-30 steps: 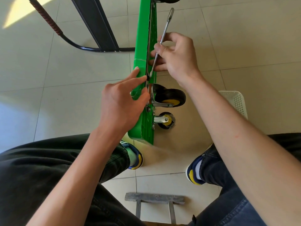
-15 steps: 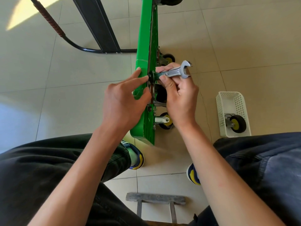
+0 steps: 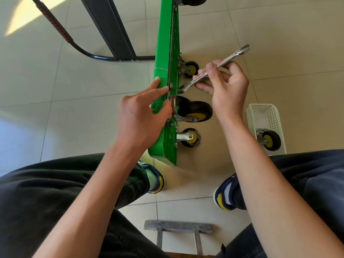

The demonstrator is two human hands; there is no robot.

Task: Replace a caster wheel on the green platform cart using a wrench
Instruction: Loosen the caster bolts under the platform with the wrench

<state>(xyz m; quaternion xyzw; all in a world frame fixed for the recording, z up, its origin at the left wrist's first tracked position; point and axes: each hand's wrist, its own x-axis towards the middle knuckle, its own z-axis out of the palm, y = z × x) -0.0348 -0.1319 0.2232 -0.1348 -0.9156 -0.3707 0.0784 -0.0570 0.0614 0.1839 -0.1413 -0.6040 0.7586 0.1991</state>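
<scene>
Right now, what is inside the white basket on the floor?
The white basket holds one caster wheel, black with a yellow hub on a metal bracket, at its near end. The far end shows bare mesh. The nearest corner is hidden behind the knee.

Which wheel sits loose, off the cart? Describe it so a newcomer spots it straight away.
Start at the green cart standing on edge, then look right, past the right hand. The loose caster wheel lies in the white perforated basket on the floor. Every other wheel is mounted on the cart.
</scene>
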